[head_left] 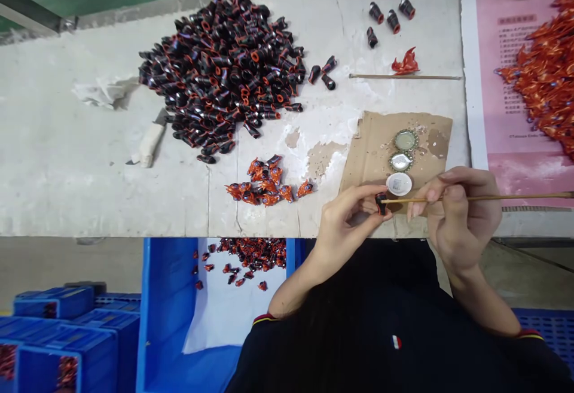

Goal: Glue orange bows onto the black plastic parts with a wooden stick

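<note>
Between thumb and forefinger, my left hand point(347, 222) pinches a small black piece with orange edges point(381, 204) over the table's front edge. My right hand point(464, 216) is closed around a thin wooden stick point(506, 198), whose tip meets the black piece. Just beyond my fingers lie a white round cap point(399, 184) and two crimped bottle caps, one point(400, 161) nearer and one point(406, 140) farther, on a piece of brown cardboard point(359, 160). What the caps hold is too small to make out.
A large heap of black pieces point(233, 70) covers the table's middle left. Orange-and-black pieces point(268, 182) cluster nearer me. Orange parts point(545, 76) pile on a pink sheet point(497, 136) at right. Another stick point(403, 76) lies behind the cardboard. Below the edge stands a blue bin point(168, 321).
</note>
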`<action>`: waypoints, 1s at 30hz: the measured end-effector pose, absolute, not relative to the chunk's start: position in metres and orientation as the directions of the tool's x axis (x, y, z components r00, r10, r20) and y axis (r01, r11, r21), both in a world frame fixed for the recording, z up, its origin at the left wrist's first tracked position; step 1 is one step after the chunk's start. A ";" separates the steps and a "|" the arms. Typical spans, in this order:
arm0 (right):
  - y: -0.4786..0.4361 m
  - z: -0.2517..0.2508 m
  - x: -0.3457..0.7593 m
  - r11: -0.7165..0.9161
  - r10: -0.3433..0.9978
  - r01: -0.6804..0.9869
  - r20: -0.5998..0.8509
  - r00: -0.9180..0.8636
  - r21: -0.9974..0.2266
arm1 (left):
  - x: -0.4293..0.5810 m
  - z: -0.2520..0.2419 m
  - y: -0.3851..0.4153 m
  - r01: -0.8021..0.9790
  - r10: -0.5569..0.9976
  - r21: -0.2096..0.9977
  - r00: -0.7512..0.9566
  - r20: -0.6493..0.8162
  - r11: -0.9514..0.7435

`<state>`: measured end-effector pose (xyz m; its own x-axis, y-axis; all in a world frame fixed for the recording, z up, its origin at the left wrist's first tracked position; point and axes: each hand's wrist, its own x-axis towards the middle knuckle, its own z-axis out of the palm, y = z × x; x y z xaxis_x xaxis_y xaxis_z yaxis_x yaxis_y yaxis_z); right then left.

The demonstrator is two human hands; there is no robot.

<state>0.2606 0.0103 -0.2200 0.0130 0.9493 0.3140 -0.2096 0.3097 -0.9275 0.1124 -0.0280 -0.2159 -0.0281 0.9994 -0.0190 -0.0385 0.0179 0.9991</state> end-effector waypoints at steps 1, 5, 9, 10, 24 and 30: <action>0.011 -0.220 0.261 0.305 0.950 -0.215 0.312 0.006 -0.928 | 0.112 -0.217 -0.028 -0.037 0.999 0.999 -0.025 -0.022 0.021; 0.012 -0.220 0.261 0.288 0.956 -0.223 0.294 0.008 -0.931 | 0.112 -0.218 -0.029 -0.025 1.000 1.000 -0.028 -0.014 0.013; 0.012 -0.223 0.260 0.300 0.952 -0.239 0.305 0.020 -0.923 | 0.111 -0.219 -0.029 -0.046 1.000 0.999 -0.026 -0.009 0.008; 0.012 -0.224 0.260 0.306 0.950 -0.244 0.310 0.022 -0.920 | 0.111 -0.218 -0.029 -0.049 1.000 0.999 -0.026 -0.011 0.010; 0.010 -0.226 0.262 0.285 0.955 -0.253 0.295 -0.004 -0.925 | 0.111 -0.219 -0.031 -0.032 1.000 0.999 -0.018 -0.020 0.020; 0.011 -0.227 0.262 0.270 0.956 -0.265 0.290 -0.040 -0.926 | 0.111 -0.217 -0.030 -0.044 0.999 0.999 -0.031 -0.009 0.008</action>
